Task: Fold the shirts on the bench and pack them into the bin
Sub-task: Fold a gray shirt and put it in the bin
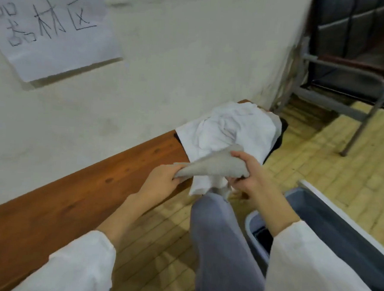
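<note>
Grey shirt (216,167) spans crosswise from left hand (162,179) to right hand (252,176).

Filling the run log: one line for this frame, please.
stage: folding | left hand: holds grey shirt | right hand: holds grey shirt | white shirts: piled on bench | bin: on floor, right

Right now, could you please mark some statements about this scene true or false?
1. The left hand and the right hand both grip the grey cloth shirt. True.
2. The blue-grey plastic bin stands on the floor at the person's right. True.
3. The crumpled white shirts lie in the bin. False: they lie on the brown wooden bench.
4. The white paper sign lies on the bench. False: it hangs on the wall.
</note>
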The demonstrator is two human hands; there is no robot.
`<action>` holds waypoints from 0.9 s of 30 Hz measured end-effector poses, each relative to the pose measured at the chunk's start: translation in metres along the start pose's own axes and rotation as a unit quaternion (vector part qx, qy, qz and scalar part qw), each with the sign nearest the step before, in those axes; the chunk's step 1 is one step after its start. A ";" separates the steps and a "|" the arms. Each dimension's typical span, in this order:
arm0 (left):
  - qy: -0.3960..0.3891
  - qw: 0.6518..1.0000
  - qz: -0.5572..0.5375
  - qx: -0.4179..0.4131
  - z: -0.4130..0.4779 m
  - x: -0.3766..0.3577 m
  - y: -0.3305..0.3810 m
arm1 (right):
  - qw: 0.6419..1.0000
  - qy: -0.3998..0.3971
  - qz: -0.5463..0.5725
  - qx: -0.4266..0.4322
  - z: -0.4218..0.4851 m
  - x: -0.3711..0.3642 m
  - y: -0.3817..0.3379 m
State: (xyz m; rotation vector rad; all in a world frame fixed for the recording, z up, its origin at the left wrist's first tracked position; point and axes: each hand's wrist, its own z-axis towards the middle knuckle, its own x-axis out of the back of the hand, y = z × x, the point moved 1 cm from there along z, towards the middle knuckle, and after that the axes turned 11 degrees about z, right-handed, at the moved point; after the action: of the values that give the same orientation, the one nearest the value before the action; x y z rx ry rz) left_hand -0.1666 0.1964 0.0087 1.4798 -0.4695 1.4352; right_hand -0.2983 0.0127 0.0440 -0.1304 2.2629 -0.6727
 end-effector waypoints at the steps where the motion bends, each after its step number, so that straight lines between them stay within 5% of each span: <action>1: -0.007 1.000 0.001 -0.022 0.014 -0.006 0.017 | 1.000 0.021 0.016 0.014 -0.001 0.025 -0.015; 7: -0.113 0.987 0.023 -0.109 0.088 -0.106 0.131 | 0.968 0.205 0.071 0.127 -0.006 0.157 -0.085; 12: -0.241 0.948 0.088 -0.191 0.106 -0.190 0.208 | 0.944 0.229 0.234 0.042 -0.028 0.291 -0.104; 20: -0.387 0.877 0.137 -0.251 0.108 -0.294 0.246 | 0.912 0.290 0.291 -0.003 -0.031 0.396 -0.064; 27: -0.388 0.873 0.146 -0.256 0.146 -0.352 0.260 | 0.896 0.297 0.331 0.004 0.010 0.441 -0.073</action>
State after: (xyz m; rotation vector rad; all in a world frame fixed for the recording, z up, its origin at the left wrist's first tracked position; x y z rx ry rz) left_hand -0.3809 -0.1607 -0.1895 1.5216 -1.5010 0.7546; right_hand -0.6116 -0.1818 -0.2091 0.9327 2.6271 -0.3664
